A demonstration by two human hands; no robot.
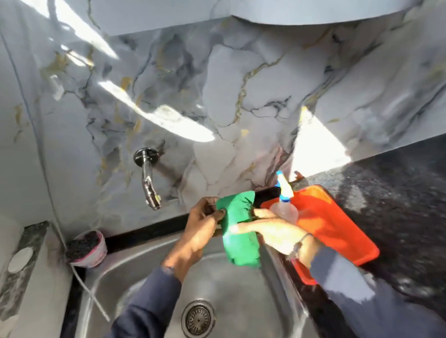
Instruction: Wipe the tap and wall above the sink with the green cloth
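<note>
Over the sink (149, 266), both hands grip the green cloth (240, 231) between them.

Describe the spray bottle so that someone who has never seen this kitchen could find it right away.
Start at the steel sink under the marble wall. On the black counter just right of it lies an orange tray, and the spray bottle stands at the tray's back left corner, beside the right hand. It is the only clear bottle there, with a blue and white trigger head.
</note>
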